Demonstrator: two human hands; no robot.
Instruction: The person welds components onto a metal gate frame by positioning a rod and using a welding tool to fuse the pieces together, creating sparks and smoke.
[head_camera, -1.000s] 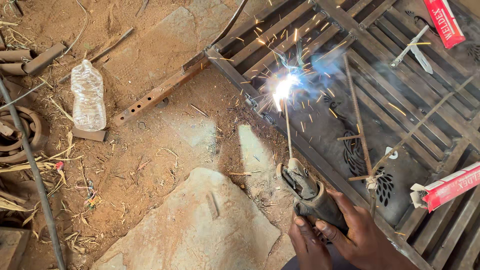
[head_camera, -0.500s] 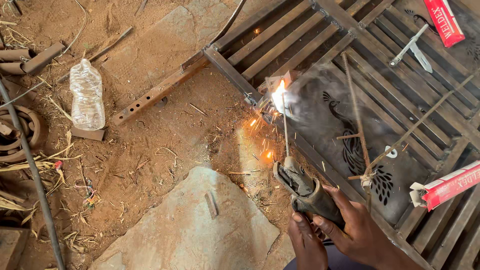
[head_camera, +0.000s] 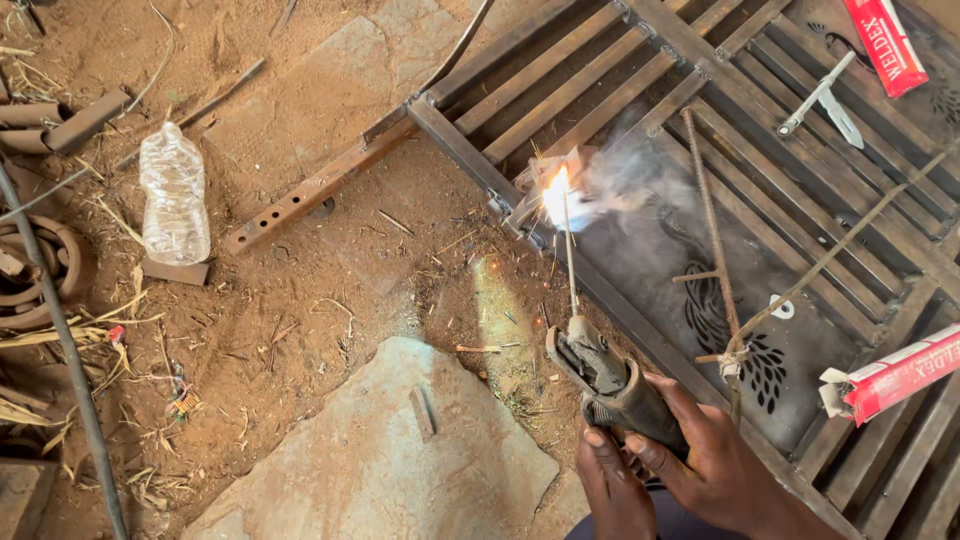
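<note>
Right now your right hand (head_camera: 715, 465) is wrapped tight round the electrode holder (head_camera: 610, 385), left hand (head_camera: 610, 490) cupped under its grip to steady it. That keeps the one thin rod (head_camera: 568, 250) upright w/ its tip sparking on the metal gate frame (head_camera: 470, 160) flat on the dirt floor. Count: 2 red rod boxes (head_camera: 895, 375), 1 plastic bottle (head_camera: 175, 195), 1 chipping hammer (head_camera: 820, 95).

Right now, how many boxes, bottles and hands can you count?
Red boxes: 2
Bottle: 1
Hands: 2, right, left, both on the holder
Total: 5
</note>
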